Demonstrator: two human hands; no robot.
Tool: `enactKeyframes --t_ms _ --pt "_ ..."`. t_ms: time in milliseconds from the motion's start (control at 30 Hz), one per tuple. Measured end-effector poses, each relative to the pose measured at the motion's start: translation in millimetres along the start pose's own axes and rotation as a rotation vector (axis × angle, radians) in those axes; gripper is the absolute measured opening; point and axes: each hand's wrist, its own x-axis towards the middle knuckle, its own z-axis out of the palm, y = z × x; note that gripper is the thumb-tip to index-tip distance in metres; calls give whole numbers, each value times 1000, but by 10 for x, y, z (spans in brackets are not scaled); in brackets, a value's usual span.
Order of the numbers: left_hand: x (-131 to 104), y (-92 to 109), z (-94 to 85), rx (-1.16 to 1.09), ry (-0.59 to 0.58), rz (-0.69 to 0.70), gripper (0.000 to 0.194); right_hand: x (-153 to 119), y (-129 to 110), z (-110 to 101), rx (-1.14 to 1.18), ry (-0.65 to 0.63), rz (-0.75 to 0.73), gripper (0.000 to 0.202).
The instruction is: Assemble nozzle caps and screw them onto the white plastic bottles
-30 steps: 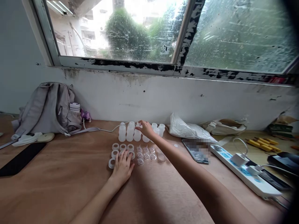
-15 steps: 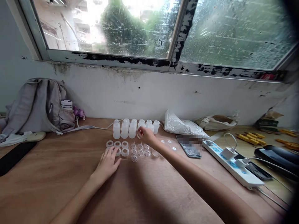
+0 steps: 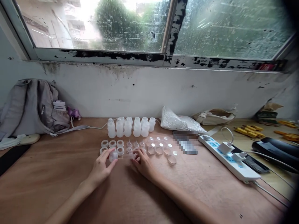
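My left hand [image 3: 104,163] pinches a translucent white screw ring [image 3: 113,155], tipped up on its side between thumb and fingers. My right hand [image 3: 144,164] is closed on a small clear silicone teat [image 3: 132,156], partly hidden by the fingertips. Behind my left hand lie two rows of white screw rings [image 3: 112,143]. More clear teats [image 3: 135,144] stand in rows beside them. To the right of my right hand, clear round caps [image 3: 159,150] sit in rows, some marked by a white spot. Frosted white bottles [image 3: 128,128] stand upright in two rows farther back.
At the back right are a white plastic package [image 3: 171,119] and a phone [image 3: 185,143]. A white power strip [image 3: 231,161] with plugs and cables lies on the right. A grey backpack [image 3: 30,105] and a black flat item [image 3: 14,158] are on the left.
My right hand has come back from the bottles towards me and now pinches a teat. My left hand has lifted a screw ring from the near row. The camera view has shifted slightly.
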Motion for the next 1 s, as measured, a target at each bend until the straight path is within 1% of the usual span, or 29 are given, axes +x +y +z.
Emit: enactKeyframes --t_ms 33,100,167,233,267,367,433,500,567,633,700,767,833,900,1000 --pt "40 80 87 -164 -25 -9 34 -21 34 -22 62 23 12 21" --pt "118 209 302 -486 -71 -87 36 -69 109 -77 133 93 36 23" --pt "180 300 532 -687 -113 -174 38 -114 183 -139 134 200 45 24" --pt "215 357 730 -781 -137 -234 36 -145 240 -195 100 282 33 25" --pt "221 372 807 -812 -151 -249 35 -155 258 -218 84 301 25 26" --pt "202 370 947 -886 -215 -236 34 -173 259 -256 73 291 0 33" --pt "177 344 976 -923 -233 -217 36 -190 213 -264 97 228 -36 40" --pt "156 318 977 -940 -207 -218 39 -221 144 -264 154 113 -84 47" --pt "146 300 969 -937 -170 -227 40 -262 69 -264 245 11 -78 53" --pt "145 291 962 -926 -158 -225 39 -302 4 -267 358 -52 15 58" --pt "146 284 959 -916 -169 -217 38 -328 -44 -277 486 -93 147 61" --pt "148 278 956 -914 -188 -213 38 -333 -76 -293 627 -127 242 61" --pt "146 276 951 -916 -209 -214 37 -320 -99 -312 758 -152 280 57" --pt "141 279 943 -916 -227 -215 37 -297 -117 -330 835 -157 294 45" --pt "133 292 931 -858 -208 -188 35 -264 -138 -357 802 -76 324 20"
